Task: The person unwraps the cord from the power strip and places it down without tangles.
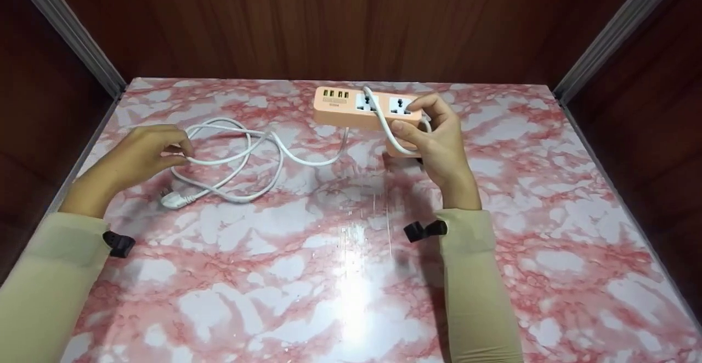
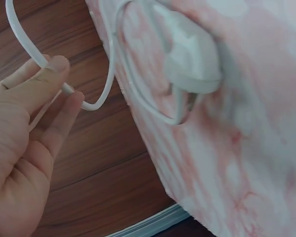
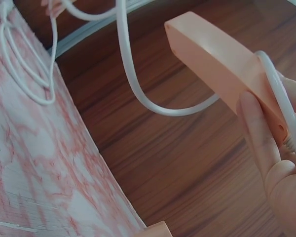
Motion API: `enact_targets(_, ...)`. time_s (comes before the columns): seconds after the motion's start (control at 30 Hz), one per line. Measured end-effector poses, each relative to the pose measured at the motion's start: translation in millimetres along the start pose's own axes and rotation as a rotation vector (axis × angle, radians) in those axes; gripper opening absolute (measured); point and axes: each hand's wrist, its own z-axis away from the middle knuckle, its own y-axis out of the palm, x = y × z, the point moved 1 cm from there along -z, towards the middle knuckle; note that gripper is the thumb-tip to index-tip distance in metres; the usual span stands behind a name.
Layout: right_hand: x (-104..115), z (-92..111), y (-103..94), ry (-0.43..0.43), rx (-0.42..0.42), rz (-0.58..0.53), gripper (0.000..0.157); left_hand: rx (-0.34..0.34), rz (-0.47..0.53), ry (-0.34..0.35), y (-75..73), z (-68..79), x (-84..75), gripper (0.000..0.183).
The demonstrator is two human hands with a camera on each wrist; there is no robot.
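Note:
My right hand (image 1: 441, 138) grips the right end of a peach power strip (image 1: 343, 112), raised over the far part of the table with its sockets and USB ports showing. A white cord (image 1: 312, 163) crosses over the strip near its middle and bends round its right end; in the right wrist view the cord (image 3: 281, 91) runs past my fingers. On the left, my left hand (image 1: 151, 152) pinches a stretch of this cord between thumb and fingers. The white plug (image 1: 175, 200) lies on the table near that hand, prongs facing left, beside loose cord loops.
Below the strip, partly behind my right hand, a smaller peach object (image 1: 399, 150) shows. The red-and-white marbled table (image 1: 307, 275) has dark wood panels (image 1: 329, 23) at its back and sides. Black devices sit on both sleeves (image 1: 466, 275) at the wrists.

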Motion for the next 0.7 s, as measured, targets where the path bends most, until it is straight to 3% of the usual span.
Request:
enact_targets(0.33,0,0,1.2,0.013,0.019,-0.014,0.033,0.112,-0.038,-0.065,20.3,8.4,25.3,0.03)
enact_targets(0.43,0,0,1.8,0.015,0.037,-0.011,0.033,0.171,0.003,-0.154,23.9,12.4,29.7,0.027)
enact_targets(0.53,-1,0,2.3,0.015,0.054,-0.011,0.033,0.206,0.04,-0.2,27.0,14.7,31.4,0.024)
enact_targets(0.7,-1,0,2.5,0.018,0.061,-0.023,0.033,0.195,0.02,-0.135,31.4,14.7,30.0,0.028)
